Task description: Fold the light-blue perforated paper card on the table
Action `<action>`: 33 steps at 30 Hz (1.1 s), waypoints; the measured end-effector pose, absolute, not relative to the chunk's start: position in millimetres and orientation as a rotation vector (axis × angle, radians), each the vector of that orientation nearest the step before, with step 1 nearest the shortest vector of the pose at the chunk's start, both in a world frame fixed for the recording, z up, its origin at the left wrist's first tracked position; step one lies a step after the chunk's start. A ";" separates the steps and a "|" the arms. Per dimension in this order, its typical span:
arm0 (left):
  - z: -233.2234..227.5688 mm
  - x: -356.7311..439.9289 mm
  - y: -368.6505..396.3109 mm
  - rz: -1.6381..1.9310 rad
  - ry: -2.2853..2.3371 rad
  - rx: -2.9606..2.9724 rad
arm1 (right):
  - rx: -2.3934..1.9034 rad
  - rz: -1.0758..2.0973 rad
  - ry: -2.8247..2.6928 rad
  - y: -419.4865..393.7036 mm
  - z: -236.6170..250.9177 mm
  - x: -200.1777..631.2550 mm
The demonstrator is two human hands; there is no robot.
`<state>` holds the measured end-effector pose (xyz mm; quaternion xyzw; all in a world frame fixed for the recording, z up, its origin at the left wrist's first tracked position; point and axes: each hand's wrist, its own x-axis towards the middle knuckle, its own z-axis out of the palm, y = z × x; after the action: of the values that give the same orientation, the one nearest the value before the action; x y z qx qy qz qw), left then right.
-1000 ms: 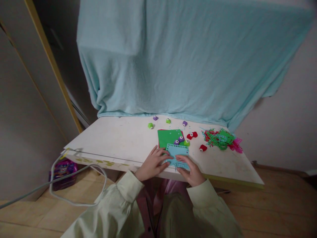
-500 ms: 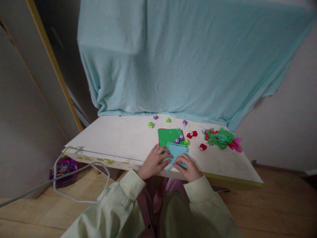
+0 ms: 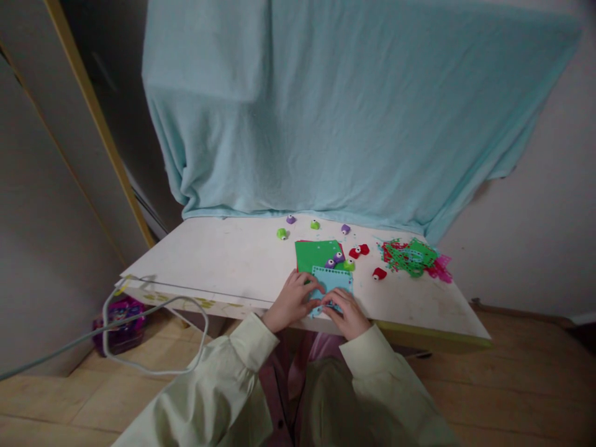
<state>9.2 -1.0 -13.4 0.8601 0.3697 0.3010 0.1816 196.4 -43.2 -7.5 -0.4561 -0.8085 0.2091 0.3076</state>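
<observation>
Both hands now at the near edge of the white desk [image 3: 223, 261], pulled closer to the body than a second ago. Right hand [image 3: 345, 314] drawn in from further right, now meeting the left hand [image 3: 292, 300] over the near end of the light blue paper sheet with punched border holes [image 3: 331, 280]. Sheet flat on the desk before; near edge now bunched under the fingers [image 3: 313, 292], less blue showing toward the body. Looks like a fold or a re-grip of that edge rather than a lift: far end of the sheet flat and overlapping the green paper square [image 3: 315, 254]. Left-hand fingers curled and pressing down on the sheet's left side; right-hand fingers curled narrow, pinching or pressing the near corner, exact contact not resolvable at this size. Nothing else shifted: purple and green small googly-eyed paper punches [image 3: 339, 259] sitting on the green square, red punches [image 3: 360, 251] just right of it, one more red punch [image 3: 379, 272] a bit nearer, loose green and purple ones [image 3: 282, 233] near the back. Heap of green, red and pink punched paper scraps [image 3: 412, 257] well to the right, untouched. Pale blue cloth [image 3: 326, 112] draped behind the desk, grey cable [image 3: 139, 323] looping off the left corner.
</observation>
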 end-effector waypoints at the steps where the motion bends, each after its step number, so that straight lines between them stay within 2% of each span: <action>1: -14.4 9.6 -0.2 0.850 1.047 2.427 | -1.209 0.548 -2.142 -43.3 -6.9 196.3; 25: -13.3 12.0 -0.2 0.834 1.083 2.380 | -1.112 0.746 -2.033 -44.1 -6.5 220.6; 33: -9.2 26.5 -8.0 0.898 1.288 2.314 | -1.112 0.737 -2.028 -48.3 -6.5 221.8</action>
<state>26.5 -8.0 -9.2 0.8152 0.4539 0.3162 0.1716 221.8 -48.3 -6.5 -0.4292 -0.7827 0.2846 0.3496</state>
